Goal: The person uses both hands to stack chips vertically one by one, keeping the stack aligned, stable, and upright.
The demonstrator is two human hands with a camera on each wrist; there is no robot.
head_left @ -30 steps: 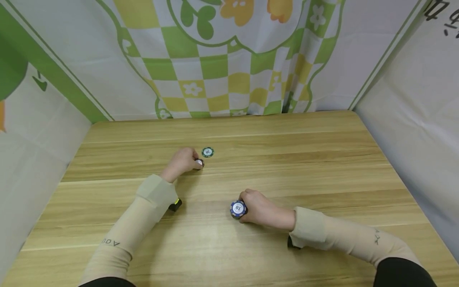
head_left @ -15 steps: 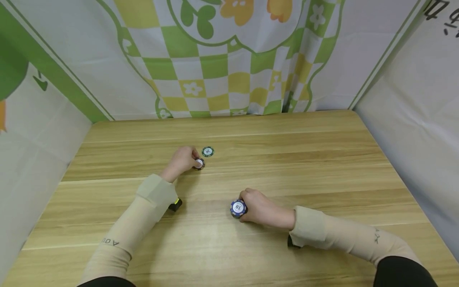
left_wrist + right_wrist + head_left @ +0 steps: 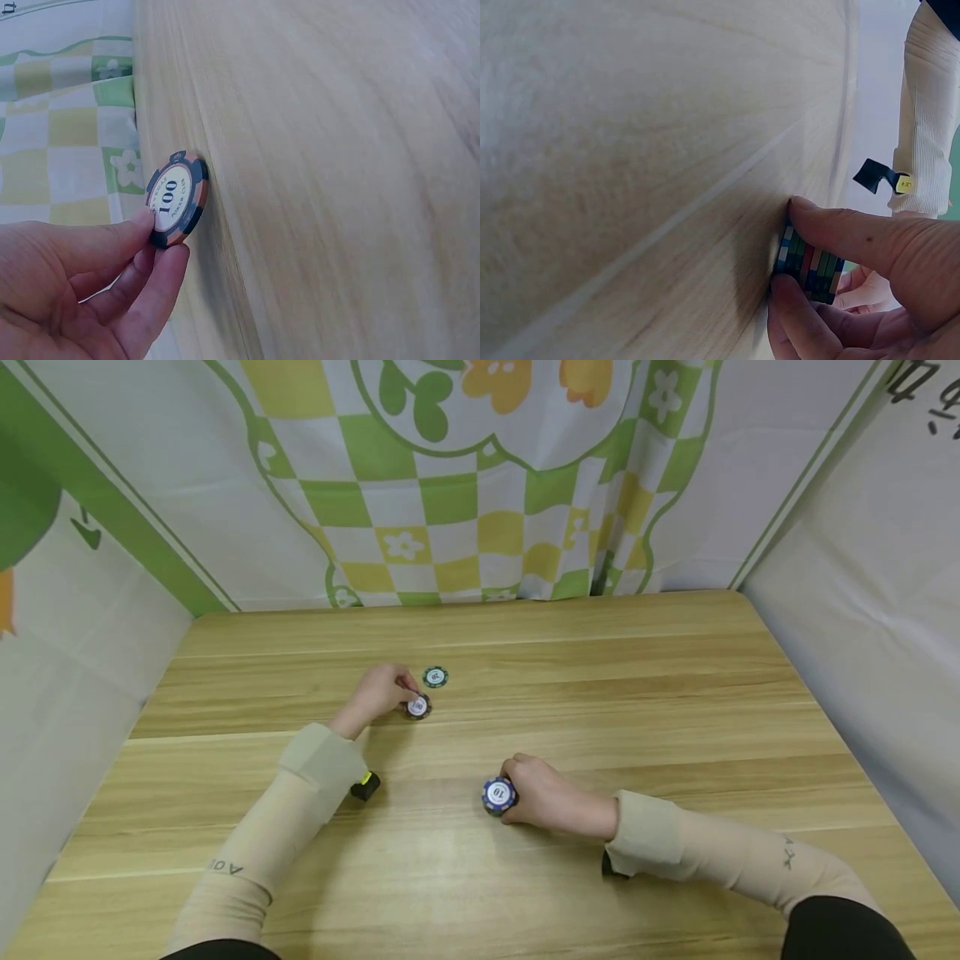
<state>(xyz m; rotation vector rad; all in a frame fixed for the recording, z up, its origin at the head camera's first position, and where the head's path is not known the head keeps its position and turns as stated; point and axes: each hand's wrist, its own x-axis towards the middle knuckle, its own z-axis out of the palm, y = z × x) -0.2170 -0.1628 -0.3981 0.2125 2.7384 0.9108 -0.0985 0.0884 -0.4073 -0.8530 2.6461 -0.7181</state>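
Observation:
My left hand [image 3: 377, 695] pinches the edge of a black and orange poker chip [image 3: 178, 199] between thumb and fingers. The chip is marked 100, and its face shows tilted close over the table in the left wrist view. Just beyond it, a green poker chip [image 3: 435, 677] marked 20 lies flat. Nearer the middle, my right hand [image 3: 542, 795] grips a short stack of poker chips [image 3: 498, 796] from its right side, with a blue chip marked 10 on top. Seen edge-on in the right wrist view, the stack [image 3: 810, 264] has blue, green, red and dark layers.
The wooden table [image 3: 675, 718] reaches back to a green and yellow checked curtain [image 3: 450, 539]. White fabric walls [image 3: 862, 610] stand along both sides. A small black device [image 3: 365, 787] is worn under the left wrist.
The left hand has drawn back slightly to the left, and more of the 100 chip's face shows beside its fingers. The right hand and its stack have stayed in place.

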